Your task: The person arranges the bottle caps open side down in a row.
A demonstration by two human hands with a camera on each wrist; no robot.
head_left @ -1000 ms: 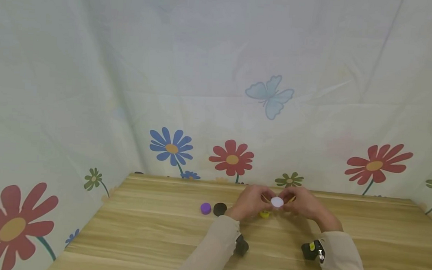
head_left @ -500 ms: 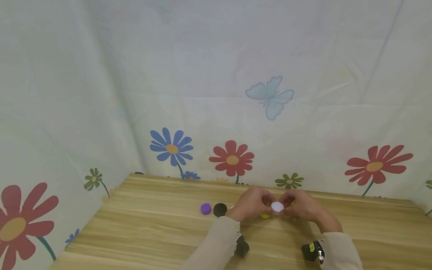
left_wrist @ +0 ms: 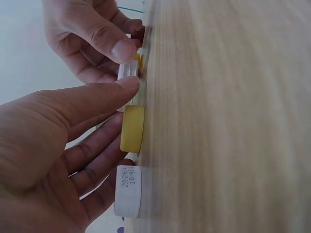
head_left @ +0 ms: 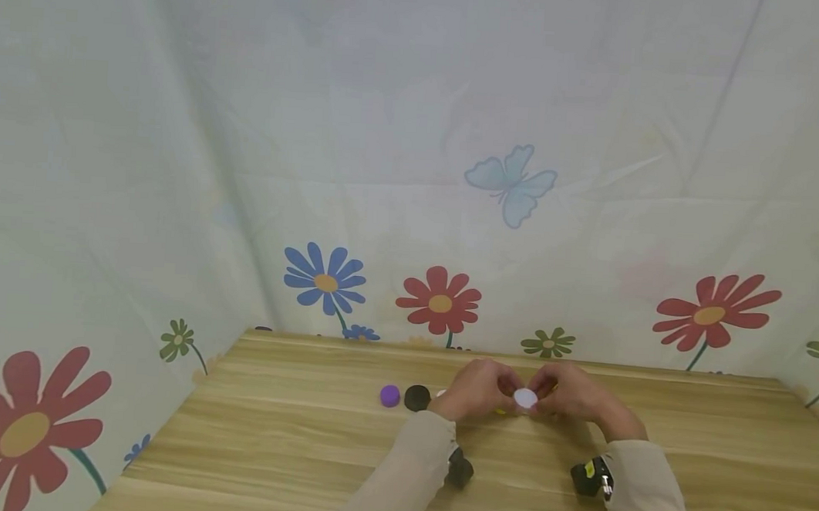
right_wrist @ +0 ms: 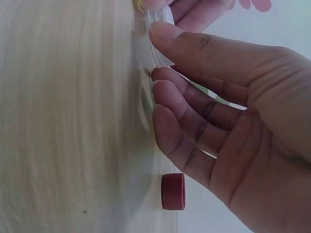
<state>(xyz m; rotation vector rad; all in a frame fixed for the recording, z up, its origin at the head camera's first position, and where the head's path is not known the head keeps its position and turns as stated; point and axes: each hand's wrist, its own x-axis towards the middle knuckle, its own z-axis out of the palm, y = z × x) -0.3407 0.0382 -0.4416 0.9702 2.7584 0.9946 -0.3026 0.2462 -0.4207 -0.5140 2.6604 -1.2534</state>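
Observation:
A white bottle cap (head_left: 525, 398) with a ribbed side is pinched from both sides, close over the tabletop. My left hand (head_left: 475, 389) has thumb and fingertips at its left edge. From the other side, my right hand (head_left: 576, 394) grips it the same way, its thumb on the ribbed wall in the right wrist view. A yellow cap (left_wrist: 132, 128) stands right by the left fingers, mostly hidden behind that hand in the head view. Beside it is another white cap (left_wrist: 128, 191) with printed digits. A red ribbed cap (right_wrist: 173, 191) stands beyond the right hand's lower fingers.
To the left of the hands, a purple cap (head_left: 390, 396) and a larger black cap (head_left: 417, 398) lie on the wooden table (head_left: 289, 434). A flower-printed curtain (head_left: 386, 169) hangs right behind the table's far edge. Each wrist carries a small black camera (head_left: 459, 468).
Both hands have come down a little toward the table with the white bottle cap between them. The purple and black caps have stayed where they were.

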